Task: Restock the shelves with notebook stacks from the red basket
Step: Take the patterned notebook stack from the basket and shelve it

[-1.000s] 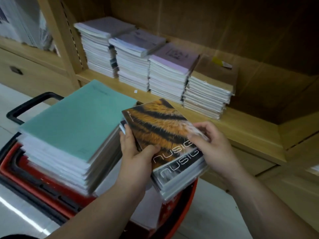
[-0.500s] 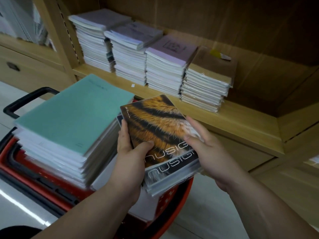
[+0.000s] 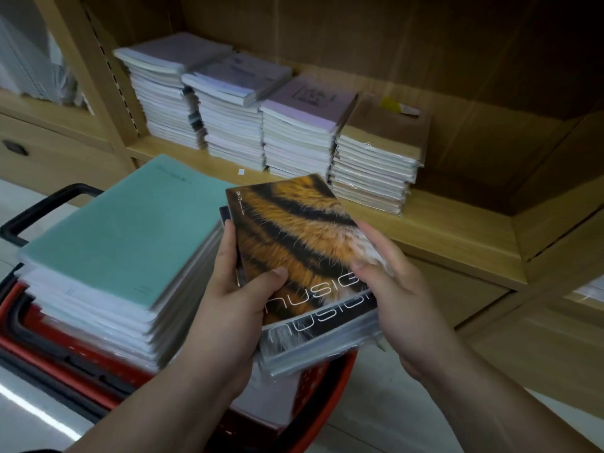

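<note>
2 hands (left (image 3: 228,300), right (image 3: 403,299)) grip tiger notebooks (image 3: 294,230).

Dim, warm indoor light reaches only the front of the wooden shelf (image 3: 457,230), whose recess sinks into deep shadow at upper right. A bright streak of glare crosses the floor (image 3: 36,411) at lower left. Blur softens the edges of the teal-topped notebook stack (image 3: 124,237) and the near end of the tiger-print notebook stack (image 3: 294,230). Wide-angle distortion bows straight lines toward the frame's edges.

Red basket (image 3: 338,384) mostly hidden beneath the teal stack (image 3: 130,233). That stack's near edges are blurred. White tag (image 3: 241,172) on shelf (image 3: 441,230) too small to read.
</note>
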